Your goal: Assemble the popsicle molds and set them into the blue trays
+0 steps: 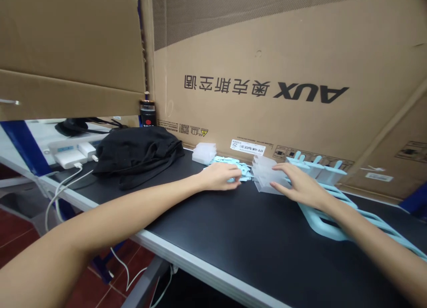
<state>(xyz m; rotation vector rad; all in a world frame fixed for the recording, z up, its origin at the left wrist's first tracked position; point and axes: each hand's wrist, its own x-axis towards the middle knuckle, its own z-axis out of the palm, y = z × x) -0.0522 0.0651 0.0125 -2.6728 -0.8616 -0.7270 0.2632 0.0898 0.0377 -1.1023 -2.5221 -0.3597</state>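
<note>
My left hand (220,176) is over a pile of light-blue plastic popsicle-mold sticks (245,169), fingers loosely curved and apart, with some blue showing between them. Whether its fingertips touch a stick is hard to make out. My right hand (298,186) reaches in from the right, thumb and fingers apart, at the side of a group of clear frosted popsicle molds (263,174). Further clear molds (204,153) stand left of the pile. Behind my right hand are molds with blue sticks upright in them (333,172), beside a light-blue slotted rack (328,228) partly hidden by my forearm.
A large cardboard box (233,41) walls off the back of the black table (213,237). On the left lie a black cloth bag (136,152), a dark jar (147,113), and white chargers (71,157) with cables hanging over the metal edge.
</note>
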